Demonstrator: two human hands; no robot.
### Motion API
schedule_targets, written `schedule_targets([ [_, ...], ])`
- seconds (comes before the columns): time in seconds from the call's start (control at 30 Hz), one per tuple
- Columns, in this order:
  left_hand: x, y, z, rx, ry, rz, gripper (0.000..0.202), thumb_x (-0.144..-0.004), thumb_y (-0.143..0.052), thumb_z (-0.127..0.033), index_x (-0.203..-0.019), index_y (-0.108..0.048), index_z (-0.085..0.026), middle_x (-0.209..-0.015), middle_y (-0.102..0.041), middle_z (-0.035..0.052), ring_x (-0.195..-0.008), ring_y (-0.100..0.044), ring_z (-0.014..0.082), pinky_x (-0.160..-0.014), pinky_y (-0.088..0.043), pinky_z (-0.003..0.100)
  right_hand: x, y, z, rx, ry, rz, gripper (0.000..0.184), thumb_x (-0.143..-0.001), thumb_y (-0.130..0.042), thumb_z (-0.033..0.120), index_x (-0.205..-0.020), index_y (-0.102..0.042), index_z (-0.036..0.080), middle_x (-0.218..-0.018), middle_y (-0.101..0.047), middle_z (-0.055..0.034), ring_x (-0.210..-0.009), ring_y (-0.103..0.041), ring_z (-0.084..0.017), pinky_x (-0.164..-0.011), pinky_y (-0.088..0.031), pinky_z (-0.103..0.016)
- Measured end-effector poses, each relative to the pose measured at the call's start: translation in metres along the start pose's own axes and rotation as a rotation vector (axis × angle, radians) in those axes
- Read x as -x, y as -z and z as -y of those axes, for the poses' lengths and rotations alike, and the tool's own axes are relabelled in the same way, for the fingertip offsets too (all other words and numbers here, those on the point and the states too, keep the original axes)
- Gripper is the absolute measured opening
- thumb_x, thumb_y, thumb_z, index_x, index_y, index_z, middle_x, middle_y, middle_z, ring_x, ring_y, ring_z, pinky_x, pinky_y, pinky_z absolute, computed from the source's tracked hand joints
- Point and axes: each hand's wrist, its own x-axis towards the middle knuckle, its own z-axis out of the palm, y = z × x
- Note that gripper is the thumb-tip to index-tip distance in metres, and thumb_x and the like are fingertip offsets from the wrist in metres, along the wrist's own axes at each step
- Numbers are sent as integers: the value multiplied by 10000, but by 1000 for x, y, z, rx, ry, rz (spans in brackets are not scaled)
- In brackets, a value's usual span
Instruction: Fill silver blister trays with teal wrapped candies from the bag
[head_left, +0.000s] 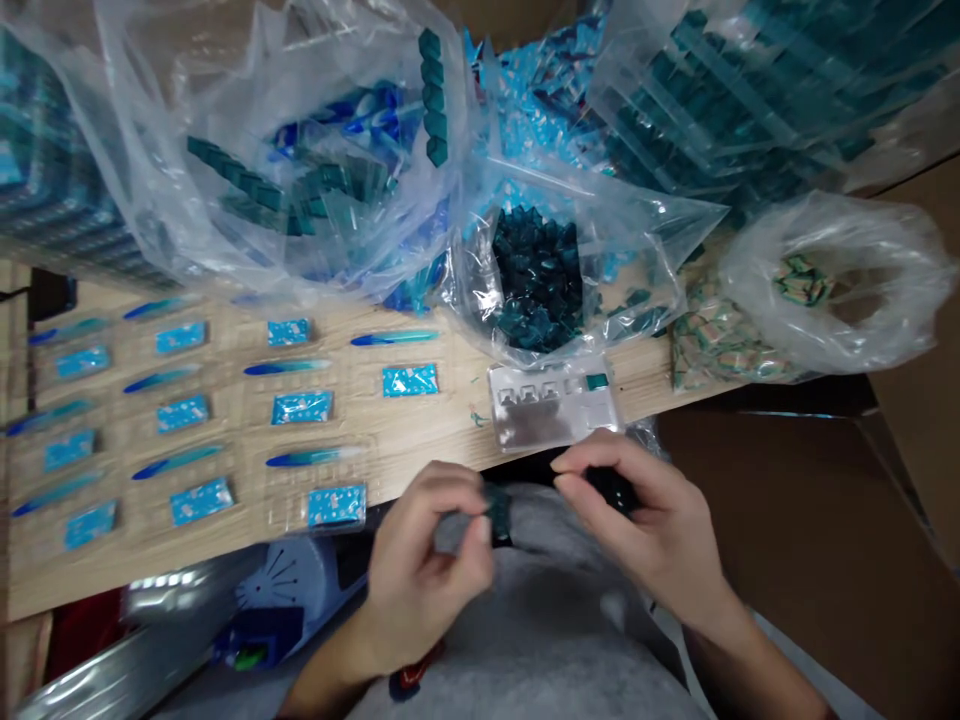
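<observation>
Teal plastic piece (497, 512) pinched in your left hand's (424, 570) closed fingertips, just off the near edge of the wooden board (457, 425). Right hand (630, 530) curled shut around one dark piece (611, 490), mostly hidden. Ten blue packets (336, 505) lie left; one white tray (525, 410) lies far of your hands.

Head view looks down at hands (427, 570) (645, 530), seemingly tilted

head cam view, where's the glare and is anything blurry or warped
In the head view, glare streaks the clear plastic bag and the shiny strip at lower left; the left hand, right hand and dark teal pieces look slightly soft; the wooden board looks slanted, with wide-angle stretching toward the edges.
</observation>
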Motion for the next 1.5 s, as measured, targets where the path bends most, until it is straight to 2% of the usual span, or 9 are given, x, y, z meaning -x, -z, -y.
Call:
schedule_targets([
  [0.07,-3,2,-4,29,31,131,151,-836,-524,-60,-891,-531,-200,-794,-576,4,-737,-579,120,-646,-497,209,-2,6,2,40,191,153,209,-863,-559,90,-993,-649,227,-829,-676,-9,-689,-628,-114,-603,-504,-207],
  [0.17,-6,1,-9,74,80,167,156,-839,-492,-53,-871,-511,-205,-781,-552,0,-717,-554,109,-638,-481,190,-6,9,8,110,380,345,208,-928,-500,129,-1058,-645,201,-871,-689,-34,-718,-645,-105,-612,-519,-187],
  [0.53,0,-7,-9,124,112,198,168,-843,-487,-51,-884,-482,-214,-779,-506,-15,-718,-509,102,-650,-433,183,-14,15,6,194,428,483,200,-969,-447,187,-925,-637,144,-778,-640,-38,-667,-591,-106,-578,-451,-212],
  [0.63,2,-7,-8,105,138,234,192,-826,-479,-31,-872,-474,-217,-781,-501,-16,-723,-504,105,-654,-431,187,-17,14,5,148,341,534,181,-945,-472,166,-857,-629,158,-715,-583,-4,-600,-522,-85,-543,-413,-195],
  [0.9,5,-15,-14,251,287,38,104,-921,-520,-258,-834,-487,-210,-740,-498,-18,-643,-498,100,-571,-438,172,-23,4,0,-221,256,604,173,-748,-532,37,-661,-537,186,-623,-452,54,-557,-409,-72,-497,-348,-189],
  [1.03,-3,-7,-9,418,396,163,113,-917,-549,-298,-845,-538,-211,-800,-540,-2,-722,-533,110,-635,-467,178,-24,10,-1,-217,122,561,151,-784,-559,48,-715,-580,181,-636,-512,45,-576,-466,-74,-536,-383,-192],
  [1.17,-6,4,-3,493,379,306,157,-939,-516,-233,-1071,-590,-275,-1026,-587,22,-932,-561,132,-809,-469,210,-25,15,-3,-277,-61,539,71,-831,-613,142,-774,-641,174,-694,-603,15,-625,-543,-94,-581,-430,-211],
  [1.3,-7,8,1,599,418,441,175,-908,-577,-317,-1068,-633,-271,-997,-596,27,-897,-564,145,-818,-458,237,-23,14,-4,-401,-238,522,60,-824,-638,201,-769,-652,181,-720,-636,9,-640,-564,-106,-599,-463,-222],
  [1.5,-8,-1,4,734,469,367,139,-803,-712,-329,-807,-651,-204,-847,-564,12,-821,-541,135,-742,-451,221,-14,4,-10,-426,-272,478,72,-823,-645,184,-752,-650,186,-709,-643,28,-633,-577,-90,-624,-484,-205],
])
